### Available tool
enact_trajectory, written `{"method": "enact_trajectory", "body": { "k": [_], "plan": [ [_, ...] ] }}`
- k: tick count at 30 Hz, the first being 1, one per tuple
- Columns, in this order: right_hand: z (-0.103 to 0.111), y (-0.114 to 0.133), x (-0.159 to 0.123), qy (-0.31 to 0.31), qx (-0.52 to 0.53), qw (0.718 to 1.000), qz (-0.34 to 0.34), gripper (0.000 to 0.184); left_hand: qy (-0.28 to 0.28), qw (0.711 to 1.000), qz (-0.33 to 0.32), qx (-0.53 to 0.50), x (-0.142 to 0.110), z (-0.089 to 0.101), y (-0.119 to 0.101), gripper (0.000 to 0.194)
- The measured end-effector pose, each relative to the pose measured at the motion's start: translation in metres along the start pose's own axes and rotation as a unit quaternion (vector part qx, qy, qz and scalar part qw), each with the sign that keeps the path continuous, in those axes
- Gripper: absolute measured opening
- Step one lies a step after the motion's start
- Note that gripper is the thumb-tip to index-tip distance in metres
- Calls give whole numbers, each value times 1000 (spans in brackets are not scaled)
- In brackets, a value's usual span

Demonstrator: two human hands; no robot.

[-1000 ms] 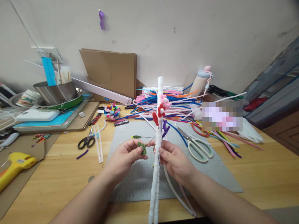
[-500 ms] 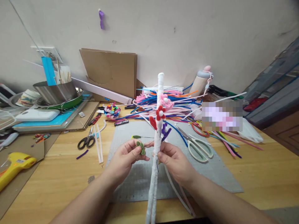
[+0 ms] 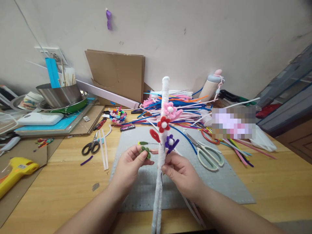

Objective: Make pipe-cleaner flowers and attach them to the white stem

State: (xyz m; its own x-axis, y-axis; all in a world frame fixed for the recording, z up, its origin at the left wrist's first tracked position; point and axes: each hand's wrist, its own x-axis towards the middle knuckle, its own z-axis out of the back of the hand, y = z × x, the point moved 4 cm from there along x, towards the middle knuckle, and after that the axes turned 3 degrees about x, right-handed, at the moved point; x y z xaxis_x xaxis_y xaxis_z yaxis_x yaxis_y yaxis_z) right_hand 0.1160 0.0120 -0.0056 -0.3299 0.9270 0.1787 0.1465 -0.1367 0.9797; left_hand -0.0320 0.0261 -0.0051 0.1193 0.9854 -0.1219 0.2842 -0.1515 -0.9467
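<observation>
A tall white wrapped stem (image 3: 162, 156) stands upright in front of me, splitting into two strands lower down. On its upper part are a pink flower (image 3: 169, 110), a red flower (image 3: 163, 124) with a red leaf loop (image 3: 154, 135), and a purple flower (image 3: 171, 142). My left hand (image 3: 131, 164) pinches a small green pipe-cleaner flower (image 3: 145, 152) beside the stem, one finger reaching to the stem. My right hand (image 3: 181, 170) grips the stem from the right with thumb and fingers. Behind the left fingers a green leaf (image 3: 144, 143) on a thin wire lies over the mat.
A grey cutting mat (image 3: 136, 191) lies beneath my hands. Large pale-handled scissors (image 3: 207, 152) rest at right, small black scissors (image 3: 91, 146) at left. Pipe cleaners (image 3: 180, 104) are heaped behind. A yellow glue gun (image 3: 19, 169) lies far left; a metal bowl (image 3: 60, 96) stands behind it.
The stem has turned, so its flowers now face me more and the red leaf stands out further left. The stem's top has shifted slightly left. Both hands keep their hold.
</observation>
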Motion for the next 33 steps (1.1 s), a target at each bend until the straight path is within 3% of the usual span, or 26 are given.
{"method": "enact_trajectory", "body": {
  "k": [8,14,18,22,26,33],
  "plan": [
    [-3,3,-1,1,-89,996,28,12,-55,998,-19,16,-2,-1,1,14],
    [-5,0,0,3,-70,997,13,12,-73,997,-12,23,0,2,3,14],
    [0,2,3,-6,-18,1000,-9,13,-28,1000,6,12,1,3,0,16],
    [15,3,10,-68,43,995,-52,23,21,999,35,-14,1,3,-7,17],
    [25,0,16,-117,58,989,-66,23,52,997,19,-59,0,6,-12,14],
    [6,-13,14,-63,18,991,-117,27,108,992,39,-46,-1,-2,-7,9]
  ]
}}
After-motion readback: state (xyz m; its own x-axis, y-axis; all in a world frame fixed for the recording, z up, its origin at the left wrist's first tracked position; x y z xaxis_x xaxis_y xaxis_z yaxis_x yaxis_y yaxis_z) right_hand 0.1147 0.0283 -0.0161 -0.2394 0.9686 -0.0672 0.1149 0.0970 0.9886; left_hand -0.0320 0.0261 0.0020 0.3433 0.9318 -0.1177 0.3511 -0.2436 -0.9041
